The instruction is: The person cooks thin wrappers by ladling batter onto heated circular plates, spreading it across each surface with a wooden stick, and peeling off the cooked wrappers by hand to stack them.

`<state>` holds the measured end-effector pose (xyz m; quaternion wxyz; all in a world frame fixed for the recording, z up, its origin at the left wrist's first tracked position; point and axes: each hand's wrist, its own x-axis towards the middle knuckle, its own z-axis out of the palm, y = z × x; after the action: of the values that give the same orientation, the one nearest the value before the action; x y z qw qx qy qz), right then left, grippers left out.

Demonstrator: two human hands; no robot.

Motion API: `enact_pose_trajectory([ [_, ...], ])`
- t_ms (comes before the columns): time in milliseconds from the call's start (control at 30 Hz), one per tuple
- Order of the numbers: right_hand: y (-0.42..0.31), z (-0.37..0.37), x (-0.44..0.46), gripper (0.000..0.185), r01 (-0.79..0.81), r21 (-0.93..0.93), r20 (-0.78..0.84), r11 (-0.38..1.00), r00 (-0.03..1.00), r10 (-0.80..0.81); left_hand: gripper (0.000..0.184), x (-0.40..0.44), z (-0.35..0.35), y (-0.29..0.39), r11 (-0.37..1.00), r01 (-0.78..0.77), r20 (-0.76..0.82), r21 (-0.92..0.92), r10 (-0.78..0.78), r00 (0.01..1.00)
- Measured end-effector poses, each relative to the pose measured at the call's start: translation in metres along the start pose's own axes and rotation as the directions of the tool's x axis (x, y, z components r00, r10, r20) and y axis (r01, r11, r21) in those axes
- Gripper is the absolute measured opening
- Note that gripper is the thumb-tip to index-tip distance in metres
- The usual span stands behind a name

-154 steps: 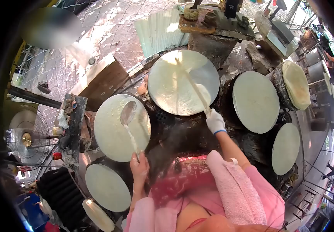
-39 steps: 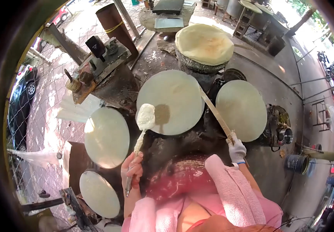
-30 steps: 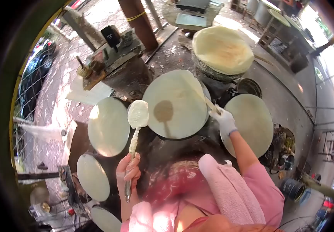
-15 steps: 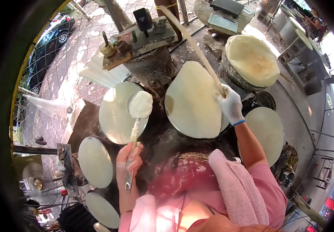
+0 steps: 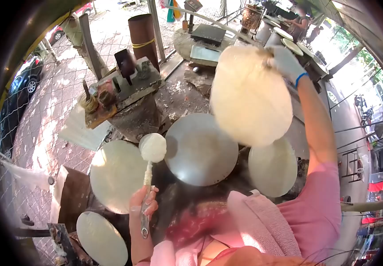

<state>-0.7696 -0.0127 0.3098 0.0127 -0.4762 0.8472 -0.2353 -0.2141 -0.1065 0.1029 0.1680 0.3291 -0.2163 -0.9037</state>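
Observation:
My left hand (image 5: 143, 201) is closed round the metal handle of a ladle (image 5: 147, 175), whose round head is heaped with thick white batter (image 5: 154, 148). My right hand (image 5: 285, 65), in a white glove with a blue cuff, is raised and gripping a long wooden stick (image 5: 204, 20). A large, thin, pale flatbread (image 5: 250, 99) hangs from that same hand. Below and left of it lies a bare round metal griddle (image 5: 201, 150). A pale sheet covers the round griddle (image 5: 119, 177) to the left, and another pale round (image 5: 273, 167) is at the right.
A further pale round (image 5: 102, 239) is at lower left. A phone (image 5: 125, 64) stands on a ledge with a brush pot (image 5: 89, 103). Behind are a flat scale (image 5: 208, 34), a rusty pipe (image 5: 143, 40) and wire fencing. A person (image 5: 298, 24) is at the far back.
My right hand has risen up and away, lifting the flatbread off the middle griddle and baring its metal. My view has shifted; my left hand still holds the loaded ladle.

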Motion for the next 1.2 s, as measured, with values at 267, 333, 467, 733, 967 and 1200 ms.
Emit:
enact_pose_trajectory([
  [267, 0.013, 0.071, -0.018, 0.031, 0.296, -0.578, -0.024, 0.761, 0.926, -0.378, 0.040, 0.037, 0.052, -0.029, 1.000, 0.023, 0.044, -0.018, -0.022, 0.999],
  [333, 0.073, 0.145, -0.019, 0.035, 0.296, -0.719, -0.063, 0.629, 0.874, -0.482, 0.039, 0.040, 0.072, -0.037, 0.999, -0.027, 0.023, 0.022, 0.027, 0.999],
  [467, 0.192, 0.241, -0.020, 0.041, 0.239, -0.737, -0.076, 0.632, 0.900, -0.428, 0.038, 0.058, 0.097, -0.050, 0.998, -0.051, 0.037, 0.043, 0.049, 0.998],
  [733, 0.242, 0.271, -0.046, 0.030, 0.194, -0.451, -0.092, 0.871, 0.961, -0.262, 0.040, 0.081, 0.137, -0.074, 0.992, -0.041, 0.006, 0.123, 0.040, 0.999],
  [967, 0.202, 0.221, -0.101, 0.067, -0.125, -0.141, -0.060, 0.982, 0.991, 0.118, 0.041, 0.141, 0.166, -0.110, 0.967, 0.031, -0.122, 0.251, -0.001, 0.993],
  [1200, 0.136, 0.258, -0.276, 0.070, -0.464, 0.718, 0.216, 0.518, 0.857, 0.468, 0.037, 0.277, 0.079, -0.199, 0.140, -0.280, 0.205, 0.950, 0.398, 0.894],
])
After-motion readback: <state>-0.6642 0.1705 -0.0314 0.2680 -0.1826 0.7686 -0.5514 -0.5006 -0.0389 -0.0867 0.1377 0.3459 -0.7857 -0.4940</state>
